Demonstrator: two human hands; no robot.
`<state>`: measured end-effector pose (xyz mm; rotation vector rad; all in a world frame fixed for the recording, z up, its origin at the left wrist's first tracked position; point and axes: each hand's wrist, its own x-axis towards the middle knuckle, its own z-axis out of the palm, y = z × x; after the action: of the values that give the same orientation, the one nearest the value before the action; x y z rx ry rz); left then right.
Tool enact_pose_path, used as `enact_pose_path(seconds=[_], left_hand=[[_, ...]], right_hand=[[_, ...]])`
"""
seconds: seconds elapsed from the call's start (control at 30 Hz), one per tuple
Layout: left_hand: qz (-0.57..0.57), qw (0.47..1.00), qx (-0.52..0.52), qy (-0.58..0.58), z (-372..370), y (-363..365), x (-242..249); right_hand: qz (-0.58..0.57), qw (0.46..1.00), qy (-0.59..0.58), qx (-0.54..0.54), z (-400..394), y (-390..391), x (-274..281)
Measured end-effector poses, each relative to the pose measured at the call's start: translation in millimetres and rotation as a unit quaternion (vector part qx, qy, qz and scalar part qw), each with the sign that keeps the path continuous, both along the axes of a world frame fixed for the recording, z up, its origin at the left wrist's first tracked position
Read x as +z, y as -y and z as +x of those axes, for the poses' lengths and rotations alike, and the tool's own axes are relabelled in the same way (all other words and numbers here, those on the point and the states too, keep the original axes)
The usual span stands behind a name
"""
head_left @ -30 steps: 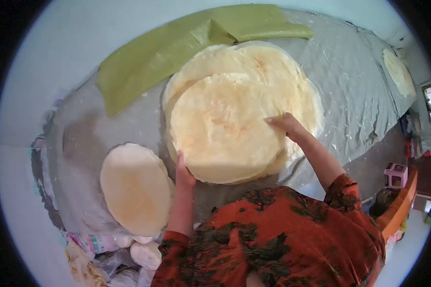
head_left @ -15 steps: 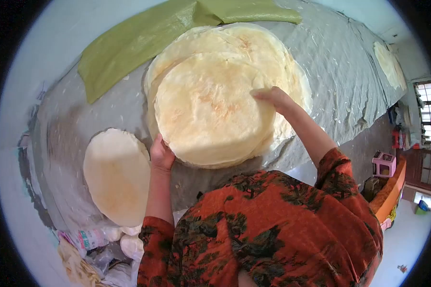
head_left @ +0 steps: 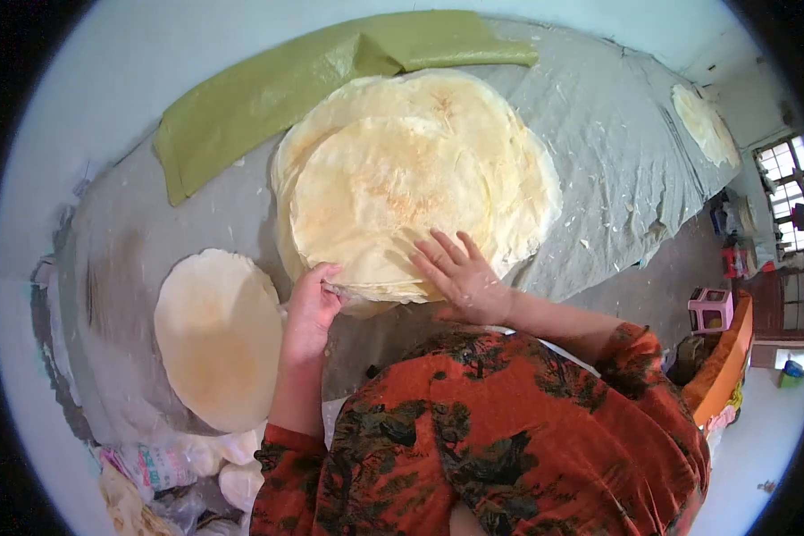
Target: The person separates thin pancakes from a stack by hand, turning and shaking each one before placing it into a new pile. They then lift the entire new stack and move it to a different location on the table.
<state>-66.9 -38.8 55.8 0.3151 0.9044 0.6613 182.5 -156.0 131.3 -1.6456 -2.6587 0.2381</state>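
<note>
A stack of large, thin, round flatbreads (head_left: 393, 188) lies before me, pale cream with light brown patches. At its near left edge, my left hand (head_left: 314, 308) pinches the rim of several sheets, thumb on top. The near edge looks slightly lifted there. My right hand (head_left: 464, 281) is spread over the near right part of the stack, fingers apart and pointing up and left. Its fingertips appear to rest on the top flatbread. To the left, a separate flatbread (head_left: 219, 339) lies by itself, browner toward its lower half.
A grey cloth (head_left: 598, 152) covers the work surface. Along its far side lies a folded olive-green sheet (head_left: 268, 107). Another flatbread (head_left: 706, 125) sits at the far right. Plastic bags (head_left: 174, 464) are bunched at lower left; a pink stool (head_left: 711, 310) stands at right.
My right hand has moved from the right side of the top flatbread down to the near edge, and its fingers have spread. My left hand stays at the near left rim, thumb now on top.
</note>
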Motion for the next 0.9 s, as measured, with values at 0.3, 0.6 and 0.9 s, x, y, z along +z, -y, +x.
enact_pose_path(seconds=[0.3,0.6,0.9], left_hand=[[0.068,0.971,0.09,0.209,-2,-5,14],[0.204,0.945,0.113,0.228,24,4,-1],[0.084,0.976,0.103,0.172,52,-7,-46]], right_hand=[[0.163,0.978,-0.043,-0.126,-2,-90,89],[-0.116,0.8,-0.536,-0.243,97,-129,211],[-0.306,0.623,-0.633,-0.342,197,-104,-85]])
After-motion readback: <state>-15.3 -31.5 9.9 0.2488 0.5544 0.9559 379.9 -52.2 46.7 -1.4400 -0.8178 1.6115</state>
